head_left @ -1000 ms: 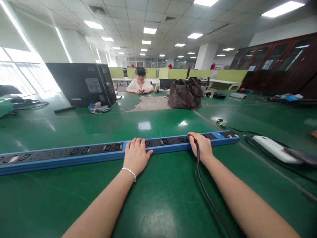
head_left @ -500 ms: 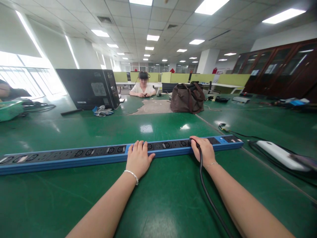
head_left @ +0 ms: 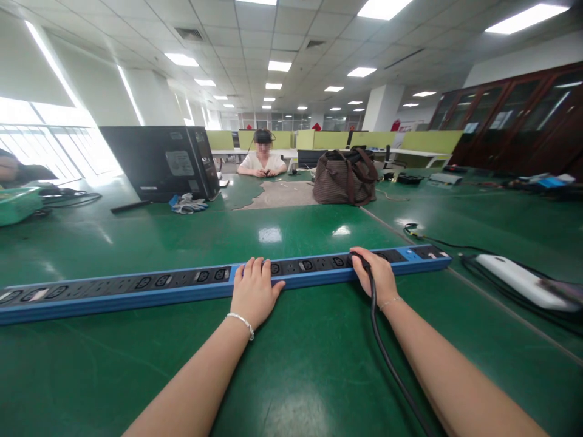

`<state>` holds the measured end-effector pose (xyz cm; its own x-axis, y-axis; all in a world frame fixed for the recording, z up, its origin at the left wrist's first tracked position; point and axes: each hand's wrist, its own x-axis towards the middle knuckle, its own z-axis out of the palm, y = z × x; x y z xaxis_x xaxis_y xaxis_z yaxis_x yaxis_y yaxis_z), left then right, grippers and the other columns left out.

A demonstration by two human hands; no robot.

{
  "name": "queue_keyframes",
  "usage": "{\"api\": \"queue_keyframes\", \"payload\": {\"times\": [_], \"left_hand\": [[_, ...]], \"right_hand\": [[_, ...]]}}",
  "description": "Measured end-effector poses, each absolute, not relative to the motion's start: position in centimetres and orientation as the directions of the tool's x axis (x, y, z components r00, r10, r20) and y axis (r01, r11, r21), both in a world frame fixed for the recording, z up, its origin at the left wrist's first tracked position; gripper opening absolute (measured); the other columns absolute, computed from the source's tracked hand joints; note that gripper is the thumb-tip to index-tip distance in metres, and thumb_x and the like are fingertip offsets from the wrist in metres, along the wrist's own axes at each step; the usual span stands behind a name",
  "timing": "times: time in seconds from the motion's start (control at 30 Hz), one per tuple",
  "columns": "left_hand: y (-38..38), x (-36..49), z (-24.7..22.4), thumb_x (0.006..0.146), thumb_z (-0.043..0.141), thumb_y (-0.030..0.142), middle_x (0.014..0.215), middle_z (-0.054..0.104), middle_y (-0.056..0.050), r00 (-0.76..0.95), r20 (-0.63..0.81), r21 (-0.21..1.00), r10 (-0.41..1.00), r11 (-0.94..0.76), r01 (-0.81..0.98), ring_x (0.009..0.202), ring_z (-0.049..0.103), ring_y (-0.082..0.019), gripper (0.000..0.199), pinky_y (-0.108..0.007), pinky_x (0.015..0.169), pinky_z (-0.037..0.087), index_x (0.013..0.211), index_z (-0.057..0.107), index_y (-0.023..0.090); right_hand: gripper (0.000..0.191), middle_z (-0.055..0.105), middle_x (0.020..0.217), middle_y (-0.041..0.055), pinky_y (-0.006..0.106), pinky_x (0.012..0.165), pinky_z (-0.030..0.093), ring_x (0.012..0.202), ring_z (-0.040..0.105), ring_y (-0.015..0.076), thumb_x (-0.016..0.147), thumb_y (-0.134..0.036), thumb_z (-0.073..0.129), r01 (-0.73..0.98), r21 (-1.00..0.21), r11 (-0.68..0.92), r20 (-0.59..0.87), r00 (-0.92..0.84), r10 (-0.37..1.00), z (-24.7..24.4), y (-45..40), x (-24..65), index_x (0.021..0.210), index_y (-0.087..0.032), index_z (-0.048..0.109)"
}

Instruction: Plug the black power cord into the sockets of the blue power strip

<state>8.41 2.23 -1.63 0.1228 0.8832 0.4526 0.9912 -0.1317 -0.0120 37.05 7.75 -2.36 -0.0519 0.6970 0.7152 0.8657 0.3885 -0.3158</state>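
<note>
A long blue power strip (head_left: pixel 182 298) with black sockets lies across the green table, slightly slanted. My left hand (head_left: pixel 255 292) is laid over its middle, fingertips reaching the far edge and thumb at the near side, gripping it. My right hand (head_left: pixel 377 274) is closed around a black plug (head_left: pixel 359 261) at a socket right of the middle. How deep the plug sits in the socket is hidden by the fingers. From the plug, a thick black cord (head_left: pixel 387 358) runs down toward the bottom edge, beside my right forearm.
A black computer case (head_left: pixel 159 161) and a pair of gloves (head_left: pixel 187 204) are at the back left. A brown bag (head_left: pixel 345 177) stands behind the strip. To the right lies a white device (head_left: pixel 523 280) with cables. Across the table sits another person (head_left: pixel 262 162).
Both hands keep their places on the strip and the plug. The cord has shifted slightly right, and the view has moved a little.
</note>
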Motion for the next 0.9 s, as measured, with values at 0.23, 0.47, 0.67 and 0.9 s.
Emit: {"api": "queue_keyframes", "payload": {"times": [0.23, 0.47, 0.67, 0.9], "left_hand": [[2.2, 8.4, -1.8, 0.086, 0.04, 0.048, 0.132, 0.051, -0.015, 0.123, 0.46, -0.006, 0.88, -0.135, 0.991, 0.125, 0.041, -0.029, 0.053, -0.046, 0.103, 0.028, 0.127, 0.048, 0.014], [2.2, 8.3, -1.9, 0.086, 0.04, 0.048, 0.131, 0.052, -0.015, 0.127, 0.47, 0.001, 0.874, -0.145, 0.989, 0.126, 0.04, -0.029, 0.053, -0.046, 0.104, 0.028, 0.127, 0.048, 0.014], [2.2, 8.3, -1.9, 0.087, 0.039, 0.048, 0.132, 0.051, -0.016, 0.129, 0.468, -0.014, 0.874, -0.138, 0.99, 0.126, 0.041, -0.029, 0.055, -0.045, 0.104, 0.028, 0.127, 0.048, 0.012], [2.2, 8.3, -1.7, 0.087, 0.037, 0.048, 0.132, 0.051, -0.015, 0.133, 0.45, -0.033, 0.883, -0.132, 0.991, 0.125, 0.041, -0.029, 0.055, -0.045, 0.104, 0.028, 0.127, 0.048, 0.011]], "right_hand": [[0.027, 0.071, 0.093, 0.0054, 0.035, 0.082, 0.049, 0.085, 0.066, 0.0213, 0.082, -0.034, 0.047, 0.883, -0.313, 0.35, 0.679, -0.05, 0.733, -1.8, 7.8, 37.0, 0.098, -0.022, 0.066], [0.028, 0.071, 0.086, 0.0032, 0.032, 0.072, 0.05, 0.077, 0.066, 0.0209, 0.085, -0.036, 0.045, 0.91, -0.267, 0.316, 0.62, -0.089, 0.78, -1.3, 7.7, 37.5, 0.101, -0.025, 0.065], [0.028, 0.071, 0.088, 0.0043, 0.032, 0.076, 0.048, 0.081, 0.065, 0.021, 0.086, -0.035, 0.042, 0.908, -0.3, 0.292, 0.633, -0.04, 0.773, -1.5, 7.6, 36.9, 0.099, -0.024, 0.064], [0.027, 0.071, 0.084, 0.005, 0.031, 0.076, 0.047, 0.076, 0.066, 0.0209, 0.084, -0.033, 0.045, 0.905, -0.277, 0.323, 0.672, -0.057, 0.738, -1.8, 7.8, 36.8, 0.1, -0.021, 0.063]]}}
